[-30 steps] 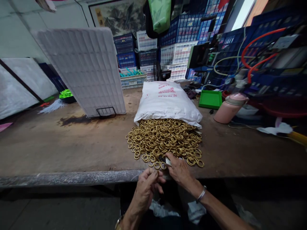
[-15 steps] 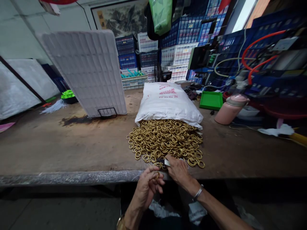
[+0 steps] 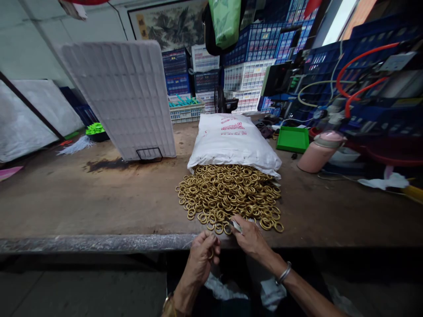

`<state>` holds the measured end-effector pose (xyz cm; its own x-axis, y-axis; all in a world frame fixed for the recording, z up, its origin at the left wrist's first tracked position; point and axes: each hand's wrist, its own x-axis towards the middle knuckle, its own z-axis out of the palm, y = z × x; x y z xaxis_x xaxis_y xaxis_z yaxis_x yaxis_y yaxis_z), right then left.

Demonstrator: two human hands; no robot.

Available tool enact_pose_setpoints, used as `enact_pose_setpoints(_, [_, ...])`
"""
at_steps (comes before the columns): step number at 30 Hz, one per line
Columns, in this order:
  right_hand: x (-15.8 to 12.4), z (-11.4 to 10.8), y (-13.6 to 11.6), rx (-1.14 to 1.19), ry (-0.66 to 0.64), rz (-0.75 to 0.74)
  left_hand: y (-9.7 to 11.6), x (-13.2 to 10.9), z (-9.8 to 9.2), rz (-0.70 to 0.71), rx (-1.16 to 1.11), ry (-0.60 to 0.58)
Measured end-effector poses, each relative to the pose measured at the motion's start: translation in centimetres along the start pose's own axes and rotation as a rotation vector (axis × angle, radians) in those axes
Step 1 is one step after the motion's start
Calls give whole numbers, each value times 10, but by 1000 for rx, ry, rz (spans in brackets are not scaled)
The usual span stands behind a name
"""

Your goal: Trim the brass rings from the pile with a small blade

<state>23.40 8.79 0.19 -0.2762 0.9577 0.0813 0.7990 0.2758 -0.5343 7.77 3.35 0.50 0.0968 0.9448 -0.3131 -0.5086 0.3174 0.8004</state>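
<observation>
Drew the left grip (image 3: 201,256) slightly away from the right grip (image 3: 250,237) since half a second ago, curling it tighter. Facing, beyond both grips on the worktop (image 3: 99,202), a white sack (image 3: 231,138) and, nearer, a heap of gold-coloured rings (image 3: 228,191). Pinching a small pale-and-dark tool (image 3: 235,226) in the right, at the heap's near edge, and a single ring (image 3: 210,253) in the left.

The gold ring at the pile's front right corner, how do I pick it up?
Pinch the rim of that gold ring from the right, probably: it lies nearly flat, its right side faces brown tabletop, and the pile crowds its left.
</observation>
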Motion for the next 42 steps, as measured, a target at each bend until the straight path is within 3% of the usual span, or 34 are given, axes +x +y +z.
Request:
enact_pose_setpoints(4, [1, 0, -8, 224, -13, -8, -1, 3, 5, 78, 149, 77])
enact_pose_setpoints(8, [0, 2, -10, 348, -43, -2, -2, 7, 11, 145, 200, 73])
enact_pose_setpoints(21, [0, 9, -10, 389, -35, 111, -4, 9, 14, 166, 247, 42])
enact_pose_setpoints(30, [-7, 7, -18, 178, -156, -14, -6, 11, 12, 195, 315, 83])
enact_pose_setpoints(36, [-8, 3, -21, 100, -181, -19, -6, 12, 13, 224, 311, 86])
enact_pose_setpoints(39, [-6, 3, -16, 170, -142, 18, -5, 12, 12, 226, 290, 158])
enact_pose_setpoints(42, [-5, 0, -11, 389, -133, 126, -3, 11, 12, 258, 295, 184])
